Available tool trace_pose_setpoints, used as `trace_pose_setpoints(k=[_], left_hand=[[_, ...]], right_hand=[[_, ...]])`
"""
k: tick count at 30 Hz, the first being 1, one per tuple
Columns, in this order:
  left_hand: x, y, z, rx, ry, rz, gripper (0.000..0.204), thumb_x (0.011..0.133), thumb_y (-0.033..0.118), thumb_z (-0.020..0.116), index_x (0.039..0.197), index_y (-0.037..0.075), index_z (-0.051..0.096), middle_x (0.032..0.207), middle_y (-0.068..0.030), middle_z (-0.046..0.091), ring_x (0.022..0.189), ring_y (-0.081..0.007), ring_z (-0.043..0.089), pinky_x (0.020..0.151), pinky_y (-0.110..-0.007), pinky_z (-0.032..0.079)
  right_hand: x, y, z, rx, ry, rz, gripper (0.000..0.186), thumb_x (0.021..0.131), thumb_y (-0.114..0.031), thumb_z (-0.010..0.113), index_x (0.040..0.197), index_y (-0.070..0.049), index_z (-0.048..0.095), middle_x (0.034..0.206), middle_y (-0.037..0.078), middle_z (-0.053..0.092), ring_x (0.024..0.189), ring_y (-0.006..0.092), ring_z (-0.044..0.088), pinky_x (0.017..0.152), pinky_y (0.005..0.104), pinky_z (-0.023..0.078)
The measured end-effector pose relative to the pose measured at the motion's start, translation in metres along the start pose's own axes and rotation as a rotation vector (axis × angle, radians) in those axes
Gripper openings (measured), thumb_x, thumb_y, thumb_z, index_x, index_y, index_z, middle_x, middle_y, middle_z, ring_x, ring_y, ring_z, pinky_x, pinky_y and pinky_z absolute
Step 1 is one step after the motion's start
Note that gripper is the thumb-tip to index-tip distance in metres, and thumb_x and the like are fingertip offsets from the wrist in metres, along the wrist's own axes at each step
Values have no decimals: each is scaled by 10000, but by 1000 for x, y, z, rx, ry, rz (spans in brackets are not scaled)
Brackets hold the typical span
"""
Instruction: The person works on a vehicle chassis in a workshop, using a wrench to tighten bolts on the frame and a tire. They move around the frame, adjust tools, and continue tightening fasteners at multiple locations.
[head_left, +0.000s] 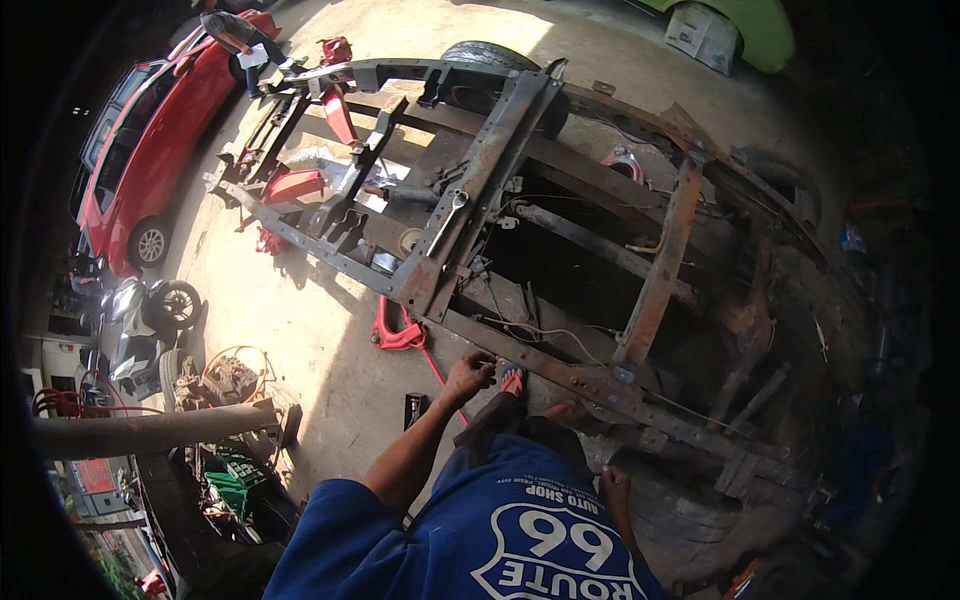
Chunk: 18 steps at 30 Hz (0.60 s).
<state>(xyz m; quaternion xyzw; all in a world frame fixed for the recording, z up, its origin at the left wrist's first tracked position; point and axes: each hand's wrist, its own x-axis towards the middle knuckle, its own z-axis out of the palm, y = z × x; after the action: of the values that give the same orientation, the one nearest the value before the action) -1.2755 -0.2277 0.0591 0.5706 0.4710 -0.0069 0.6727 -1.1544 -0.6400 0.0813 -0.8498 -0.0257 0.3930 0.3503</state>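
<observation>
1. My left hand (pixel 470 378) is out in front of me, fingers curled, just beside the near rail (pixel 545 368) of this bare vehicle frame (pixel 498 165); I can't tell whether it touches the rail or holds anything small.
2. My right hand (pixel 615 488) hangs low by my side, fingers bent in; I can't tell if something sits inside them.
3. And the frame itself spreads right across the floor before me, dark metal at the left end, rusty brown at the right.
4. Up on the wide cross-member lies a shiny ratchet (pixel 446 223), well apart from both hands.
5. Down on the concrete, left of the rail, there's a red suspension arm (pixel 398 336), a red hose (pixel 436 370) running from near it towards my legs.
6. A small black case (pixel 415 410) lies just beside my left forearm.
7. Far left, a red car (pixel 160 150) stands in the sun, a parked motorcycle (pixel 150 310) near it, and another person (pixel 232 32) holds white paper (pixel 253 56) by the frame's far end.
</observation>
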Motion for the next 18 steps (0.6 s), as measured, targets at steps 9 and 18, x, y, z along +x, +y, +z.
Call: trace_pose_setpoints(k=[9, 18], left_hand=[[91, 37, 40, -149, -122, 91, 297, 863, 174, 670, 1079, -29, 670, 900, -94, 708, 826, -132, 663, 750, -276, 529], [209, 71, 57, 411, -120, 169, 424, 895, 328, 638, 1115, -34, 653, 950, -199, 719, 862, -264, 708, 754, -364, 544]], right_hand=[[-32, -10, 6, 40, -52, -24, 285, 958, -229, 575, 882, 32, 661, 718, 111, 641, 693, 136, 582, 646, 325, 457], [-42, -80, 46, 178, 38, -50, 176, 907, -159, 614, 879, 9, 657, 717, 46, 607, 702, 95, 508, 633, 285, 412]])
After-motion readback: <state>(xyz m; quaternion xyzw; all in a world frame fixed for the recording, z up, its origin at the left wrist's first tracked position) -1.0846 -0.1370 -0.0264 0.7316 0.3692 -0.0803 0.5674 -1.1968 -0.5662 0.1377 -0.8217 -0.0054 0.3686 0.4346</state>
